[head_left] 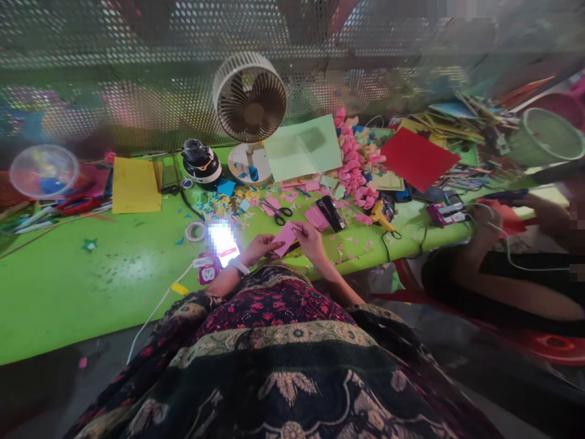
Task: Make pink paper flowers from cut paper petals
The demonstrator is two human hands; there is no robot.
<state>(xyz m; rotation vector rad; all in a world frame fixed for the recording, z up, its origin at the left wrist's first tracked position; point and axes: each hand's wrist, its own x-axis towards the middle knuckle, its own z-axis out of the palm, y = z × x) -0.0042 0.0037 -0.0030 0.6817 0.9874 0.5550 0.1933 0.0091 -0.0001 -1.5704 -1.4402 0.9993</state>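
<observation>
Between my two hands, near the front edge of the green table (150,256), is a piece of pink paper (285,239). My left hand (261,247) pinches its left edge. At the upper right edge, my right hand (311,239) has its fingers closed on the same paper. Just beyond lie black-handled scissors (280,213), a black stapler (333,213) and more pink paper (315,217). A lit phone (223,242), its screen blurred, is beside my left wrist, with a purple device (209,269) and cable below it.
A fan (250,103) stands at the back near a pale green sheet (304,146), pink cut pieces (354,161) and a red sheet (419,158). Paper scraps, a tape roll (195,231) and a yellow glue gun (382,217) lie around. Another person's arm (479,244) is at the right.
</observation>
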